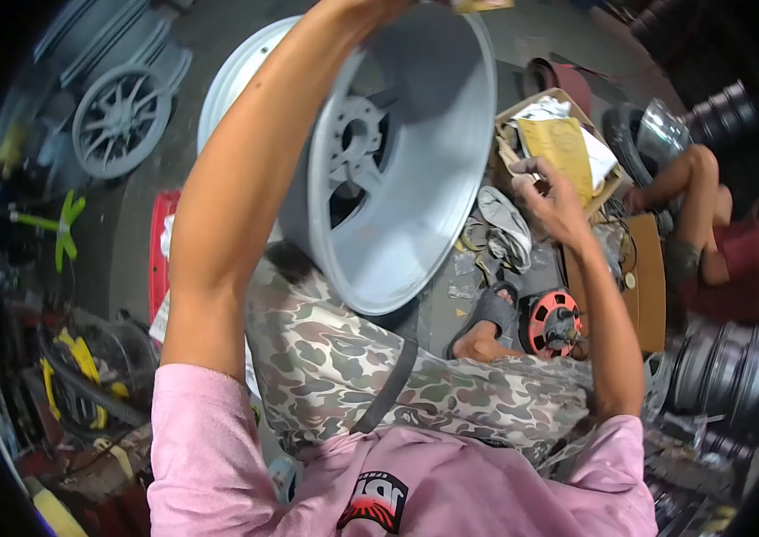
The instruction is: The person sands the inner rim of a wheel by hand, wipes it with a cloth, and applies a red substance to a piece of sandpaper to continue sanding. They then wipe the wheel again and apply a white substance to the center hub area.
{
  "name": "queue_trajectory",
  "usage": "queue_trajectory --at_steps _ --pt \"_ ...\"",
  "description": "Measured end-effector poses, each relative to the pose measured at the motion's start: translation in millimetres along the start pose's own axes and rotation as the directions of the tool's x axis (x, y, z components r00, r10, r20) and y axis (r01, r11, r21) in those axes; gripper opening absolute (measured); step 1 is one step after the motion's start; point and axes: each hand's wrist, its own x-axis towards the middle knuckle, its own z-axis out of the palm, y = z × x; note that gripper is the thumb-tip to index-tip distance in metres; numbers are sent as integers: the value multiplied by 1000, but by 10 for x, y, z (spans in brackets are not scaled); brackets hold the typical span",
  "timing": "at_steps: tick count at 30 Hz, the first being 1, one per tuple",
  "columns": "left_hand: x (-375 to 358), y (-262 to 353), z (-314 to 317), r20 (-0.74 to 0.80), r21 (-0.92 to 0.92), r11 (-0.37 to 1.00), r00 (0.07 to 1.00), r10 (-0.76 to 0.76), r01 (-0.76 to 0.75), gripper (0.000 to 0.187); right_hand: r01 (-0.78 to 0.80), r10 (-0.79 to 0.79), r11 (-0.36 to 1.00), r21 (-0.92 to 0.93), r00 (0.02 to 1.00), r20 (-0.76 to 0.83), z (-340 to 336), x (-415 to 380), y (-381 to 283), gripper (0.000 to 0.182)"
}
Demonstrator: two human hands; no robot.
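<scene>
A large grey wheel rim stands tilted in front of my legs, its spokes and hub showing inside the barrel. My left arm reaches up across it. Only part of my left hand shows at the top edge, its fingers cut off. Close beside that hand is a yellow sheet; whether I grip it is hidden. My right hand is over the near side of a box, fingers bent and apart, with nothing plainly held. Inside the box lie a yellow-brown sheet and crumpled white paper.
A grey cloth and scraps lie on the floor near my sandalled foot. Beside it is an orange-red round device. Another person's bent leg is at right. More rims stand at left, with stacked rims at right.
</scene>
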Motion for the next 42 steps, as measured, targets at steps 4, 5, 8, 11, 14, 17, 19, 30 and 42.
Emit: queue_trajectory --at_steps 4,5,8,11,14,17,19,30,42 --pt "-16 154 -6 -2 -205 946 966 -257 251 29 -70 97 951 302 992 -75 -705 -307 87 25" --pt "-64 281 15 24 -297 920 965 -260 255 26 -77 108 953 295 990 -92 -841 -354 87 30" --pt "-227 811 221 184 -92 927 921 -344 364 27 -22 101 885 466 984 -145 -1037 -519 -192 35" --pt "-504 935 807 421 -177 938 884 -203 299 27 38 68 789 613 987 -149 -1018 -565 -292 43" --pt "-753 878 1395 600 -274 858 774 -202 436 26 41 27 557 830 997 -67 -1021 -572 -186 50" --pt "-1012 927 1774 699 -376 655 664 -264 656 24 39 -27 338 940 999 -32 -978 -675 -155 51" --pt "-1076 887 1951 757 -386 605 614 -224 696 23 -55 3 442 895 998 60 -1029 -820 -65 49" --pt "-1576 422 3164 831 -377 319 469 -298 870 34 68 338 631 773 872 -353 -1591 -1548 798 37" --pt "-1437 1081 3494 876 -270 599 451 -172 754 31 -196 314 938 285 827 -467 -1340 -2357 755 34"
